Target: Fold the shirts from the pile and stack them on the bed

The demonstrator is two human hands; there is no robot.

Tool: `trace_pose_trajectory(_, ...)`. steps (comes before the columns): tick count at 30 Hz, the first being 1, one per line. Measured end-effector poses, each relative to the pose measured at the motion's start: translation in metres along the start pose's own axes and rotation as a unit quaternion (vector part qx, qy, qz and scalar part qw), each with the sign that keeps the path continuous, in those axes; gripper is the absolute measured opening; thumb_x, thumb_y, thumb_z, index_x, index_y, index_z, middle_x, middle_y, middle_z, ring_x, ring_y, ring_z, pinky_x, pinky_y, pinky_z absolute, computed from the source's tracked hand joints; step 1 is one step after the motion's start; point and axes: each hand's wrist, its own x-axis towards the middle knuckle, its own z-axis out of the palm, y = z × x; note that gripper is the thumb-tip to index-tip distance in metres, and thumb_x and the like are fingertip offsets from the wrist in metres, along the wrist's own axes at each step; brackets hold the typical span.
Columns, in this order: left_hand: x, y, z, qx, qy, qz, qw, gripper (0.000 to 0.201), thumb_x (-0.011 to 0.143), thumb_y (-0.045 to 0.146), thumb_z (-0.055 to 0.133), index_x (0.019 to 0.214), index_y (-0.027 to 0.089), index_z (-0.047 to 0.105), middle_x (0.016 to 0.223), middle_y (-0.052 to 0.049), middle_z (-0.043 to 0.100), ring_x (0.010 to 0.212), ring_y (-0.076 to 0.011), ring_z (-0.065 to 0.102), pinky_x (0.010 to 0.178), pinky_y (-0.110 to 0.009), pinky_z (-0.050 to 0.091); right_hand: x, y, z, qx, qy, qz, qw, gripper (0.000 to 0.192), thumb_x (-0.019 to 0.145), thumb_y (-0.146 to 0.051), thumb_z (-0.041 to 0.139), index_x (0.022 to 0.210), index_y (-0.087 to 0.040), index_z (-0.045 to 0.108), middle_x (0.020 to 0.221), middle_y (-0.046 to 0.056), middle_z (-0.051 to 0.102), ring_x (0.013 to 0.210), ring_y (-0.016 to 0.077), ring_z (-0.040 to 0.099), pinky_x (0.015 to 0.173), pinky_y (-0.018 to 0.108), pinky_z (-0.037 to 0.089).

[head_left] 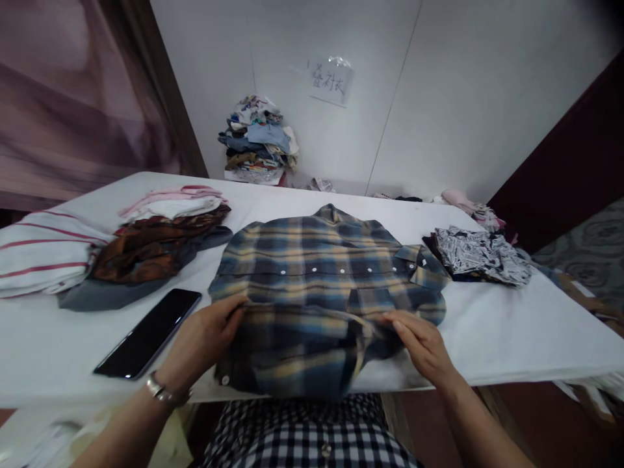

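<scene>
While the plaid shirt [322, 286] lies spread across the middle of the white worktop [511, 331], buttoned front up and collar pointing to the far wall, both hands rest on its near part, which hangs a little over the worktop's front edge. The left hand [207, 338] pinches the cloth at the shirt's left side, fingers curled closed on a fold. The right hand [422, 344] lies flatter on the shirt's right side, fingers bent down onto the cloth where a sleeve is folded in; a firm grip cannot be told there. A watch band [163, 392] circles the left wrist.

Left of the shirt, near the left hand, a dark phone [149, 333] lies flat, screen up. Beyond the phone and left of the shirt sit a brown patterned garment on grey cloth [156, 250], a pink and white stack [173, 203], and a white piece with red stripes [41, 253]. Right of the shirt, just beside its sleeve, lies a black and white printed garment [480, 255]. Behind the shirt, against the wall, 1 tall pile of clothes [258, 140] stands under a paper sign [330, 81].
</scene>
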Motion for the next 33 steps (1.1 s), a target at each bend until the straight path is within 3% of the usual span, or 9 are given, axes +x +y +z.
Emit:
trace_pose_trajectory(4, 0.028, 0.011, 0.003, 0.064, -0.005, -0.025, 0.998, 0.042, 0.089, 0.041, 0.03, 0.113, 0.025, 0.06, 0.105, -0.004, 0.072, 0.093, -0.0238, 0.067, 0.08, -0.032, 0.048, 0.016, -0.021, 0.009, 0.041, 0.005, -0.017, 0.999, 0.024, 0.094, -0.025, 0.046, 0.097, -0.022, 0.069, 0.087, 0.006, 0.071, 0.084, 0.0192, 0.067, 0.075, 0.032, 0.055)
trace_pose_trajectory(9, 0.056, 0.012, 0.015, 0.125, -0.047, -0.018, 0.991, 0.041, 0.09, 0.037, 0.029, 0.105, 0.021, 0.063, 0.105, -0.008, 0.071, 0.094, -0.0263, 0.066, 0.074, -0.033, 0.047, 0.006, -0.05, 0.033, 0.046, -0.269, -0.091, 0.958, 0.042, 0.088, -0.019, 0.053, 0.128, -0.03, 0.057, 0.127, 0.004, 0.062, 0.101, 0.0187, 0.066, 0.079, 0.028, 0.055)
trace_pose_trajectory(12, 0.064, 0.006, 0.025, 0.142, -0.071, -0.007, 0.987, 0.04, 0.09, 0.037, 0.029, 0.1, 0.022, 0.065, 0.103, -0.007, 0.072, 0.093, -0.024, 0.067, 0.071, -0.03, 0.046, -0.006, -0.049, 0.049, -0.044, -0.319, -0.084, 0.943, 0.055, 0.083, -0.019, 0.059, 0.135, -0.034, 0.051, 0.139, 0.003, 0.053, 0.099, 0.0218, 0.067, 0.072, 0.027, 0.057)
trace_pose_trajectory(16, 0.066, 0.002, 0.03, 0.149, -0.082, -0.01, 0.985, 0.041, 0.091, 0.038, 0.029, 0.101, 0.022, 0.065, 0.102, -0.008, 0.072, 0.093, -0.023, 0.067, 0.071, -0.028, 0.045, -0.01, -0.039, 0.059, -0.092, -0.264, -0.074, 0.957, 0.034, 0.087, -0.017, 0.052, 0.115, -0.03, 0.065, 0.109, 0.004, 0.068, 0.079, 0.0192, 0.068, 0.064, 0.027, 0.055)
trace_pose_trajectory(20, 0.061, 0.003, 0.021, 0.117, -0.07, -0.011, 0.991, 0.043, 0.091, 0.037, 0.028, 0.107, 0.021, 0.064, 0.11, -0.008, 0.07, 0.098, -0.0263, 0.065, 0.076, -0.032, 0.048, -0.006, -0.043, 0.03, 0.021, -0.248, -0.049, 0.967, 0.029, 0.094, -0.023, 0.041, 0.104, -0.029, 0.068, 0.092, 0.005, 0.067, 0.081, 0.019, 0.065, 0.071, 0.029, 0.054)
trace_pose_trajectory(22, 0.055, 0.003, 0.015, 0.085, -0.053, 0.001, 0.995, 0.044, 0.091, 0.038, 0.029, 0.111, 0.019, 0.063, 0.113, -0.008, 0.069, 0.101, -0.0274, 0.064, 0.082, -0.034, 0.048, -0.007, -0.046, 0.002, 0.1, -0.181, -0.025, 0.978, 0.024, 0.094, -0.027, 0.045, 0.103, -0.028, 0.067, 0.093, 0.006, 0.066, 0.083, 0.0195, 0.064, 0.074, 0.031, 0.053)
trace_pose_trajectory(25, 0.042, 0.005, 0.006, 0.006, -0.014, 0.049, 0.999, 0.042, 0.089, 0.04, 0.033, 0.109, 0.02, 0.063, 0.112, -0.004, 0.069, 0.103, -0.0244, 0.064, 0.089, -0.031, 0.046, -0.014, -0.043, -0.036, 0.168, 0.007, 0.015, 0.986, 0.016, 0.09, -0.035, 0.052, 0.088, -0.025, 0.063, 0.078, 0.005, 0.06, 0.074, 0.02, 0.06, 0.065, 0.033, 0.051)
trace_pose_trajectory(29, 0.018, 0.004, 0.004, -0.089, 0.037, 0.123, 0.988, 0.034, 0.084, 0.04, 0.04, 0.103, 0.024, 0.064, 0.106, -0.001, 0.07, 0.098, -0.0197, 0.065, 0.089, -0.026, 0.048, -0.022, -0.032, -0.051, 0.276, 0.191, 0.086, 0.938, 0.019, 0.088, -0.045, 0.049, 0.081, -0.027, 0.051, 0.065, -0.001, 0.038, 0.055, 0.0149, 0.043, 0.051, 0.028, 0.041)
trace_pose_trajectory(33, -0.001, -0.001, 0.002, -0.12, 0.1, 0.145, 0.977, 0.03, 0.084, 0.038, 0.044, 0.103, 0.026, 0.064, 0.106, -0.001, 0.071, 0.094, -0.0194, 0.067, 0.088, -0.029, 0.051, -0.02, -0.027, -0.045, 0.394, 0.21, 0.17, 0.878, 0.016, 0.083, -0.042, 0.058, 0.081, -0.028, 0.051, 0.064, -0.004, 0.03, 0.054, 0.0128, 0.037, 0.051, 0.025, 0.036)
